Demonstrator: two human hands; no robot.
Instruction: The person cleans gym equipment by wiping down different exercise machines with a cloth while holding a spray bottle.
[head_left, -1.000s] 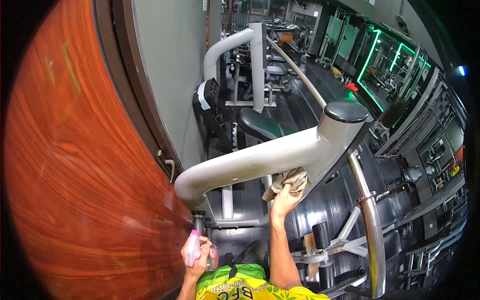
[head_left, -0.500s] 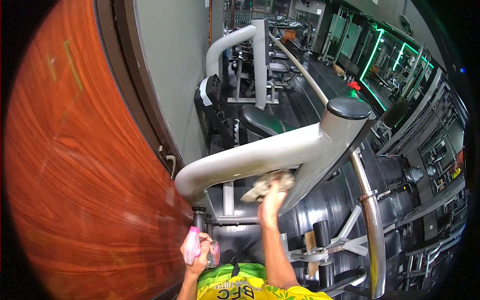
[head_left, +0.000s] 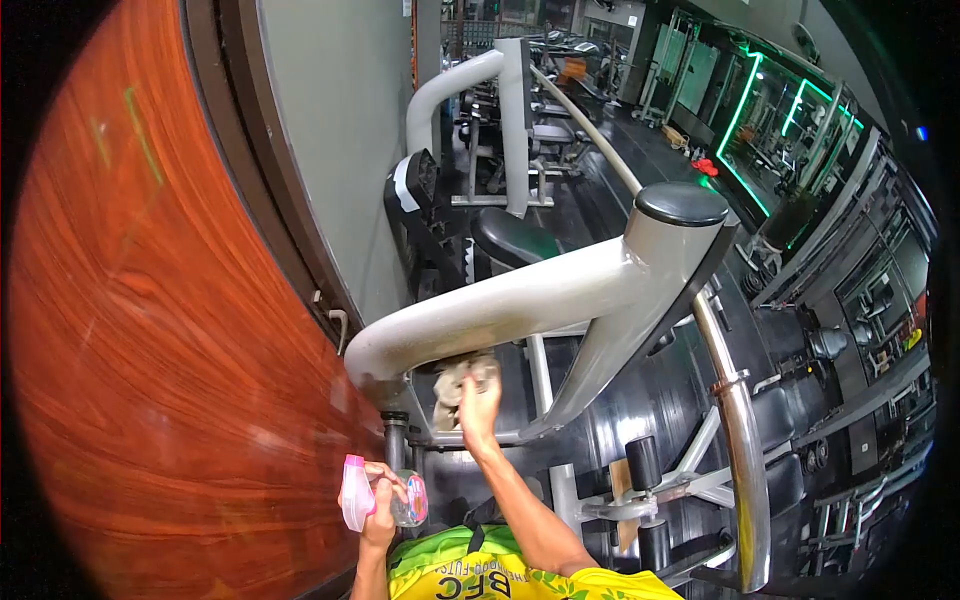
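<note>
Bottle (head_left: 413,500) crosswise, pink head (head_left: 354,495) leftward

We see a yellow shirt (head_left: 510,573) with a bright green section (head_left: 430,552) and a dark strip (head_left: 476,540) – black letters, BFC (head_left: 475,588), smaller lettering (head_left: 443,567) alongside – plus green leaf shapes (head_left: 553,581).

Shot through fisheye: blacked out at the corners, bowed along the panel (head_left: 150,330). Lit moderately, dimmer toward the far edge of the floor (head_left: 648,402). Streaked with white glare nearer in; shaded beneath the frame (head_left: 500,302). Tinted green around the light strip (head_left: 740,108). Motion-smeared at the rag (head_left: 452,386); otherwise fairly sharp.
</note>
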